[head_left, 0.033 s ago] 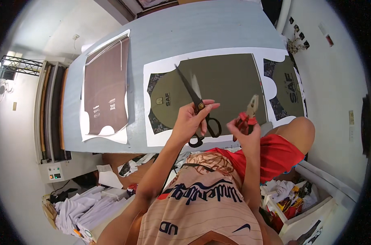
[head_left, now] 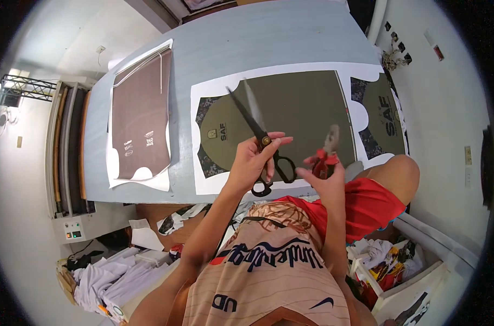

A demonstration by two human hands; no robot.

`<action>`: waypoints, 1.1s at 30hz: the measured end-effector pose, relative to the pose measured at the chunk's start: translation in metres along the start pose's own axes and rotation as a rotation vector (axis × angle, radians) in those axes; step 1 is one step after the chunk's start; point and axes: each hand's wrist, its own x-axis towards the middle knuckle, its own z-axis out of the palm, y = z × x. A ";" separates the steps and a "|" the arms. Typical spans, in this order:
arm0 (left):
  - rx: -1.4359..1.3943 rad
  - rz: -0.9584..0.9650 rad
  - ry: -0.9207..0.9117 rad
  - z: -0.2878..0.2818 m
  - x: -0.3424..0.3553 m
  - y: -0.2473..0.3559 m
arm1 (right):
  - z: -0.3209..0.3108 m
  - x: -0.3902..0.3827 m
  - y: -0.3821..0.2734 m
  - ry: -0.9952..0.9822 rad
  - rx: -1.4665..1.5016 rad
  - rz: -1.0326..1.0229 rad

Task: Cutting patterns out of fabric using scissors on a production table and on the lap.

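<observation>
My left hand [head_left: 248, 165] is closed round the pivot area of a large pair of black-handled scissors [head_left: 247, 113]. Their blades stand slightly apart and point away to the upper left; the finger loops hang below the hand. To the right, my right hand [head_left: 330, 185] grips red-handled pliers [head_left: 324, 163], whose metal jaws point up and look blurred. The two tools are apart. Beneath them lies an olive printed shirt panel [head_left: 296, 103] with dark camouflage corners on white sheet material, spread on the blue-grey table [head_left: 230, 49].
A brownish printed panel [head_left: 141, 108] lies at the table's left. Another olive panel [head_left: 380, 114] lies at the right. A roller machine [head_left: 73, 146] stands far left. White fabric [head_left: 105, 277] is heaped lower left, and a bin [head_left: 404, 288] of scraps sits lower right. My bent knee rests at the table edge.
The pliers have swung left in my right hand and their jaws point straighter up. The scissor blades have tilted slightly left. My left hand has hardly moved.
</observation>
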 end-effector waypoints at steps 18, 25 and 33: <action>-0.158 -0.106 0.021 0.003 -0.003 -0.015 | -0.005 0.007 0.028 0.128 0.065 -0.060; -0.056 -0.022 0.083 -0.002 0.002 -0.009 | -0.013 -0.010 -0.001 0.098 0.180 0.075; 0.293 0.047 0.029 0.010 0.001 0.022 | -0.017 -0.034 -0.067 -0.848 0.719 0.650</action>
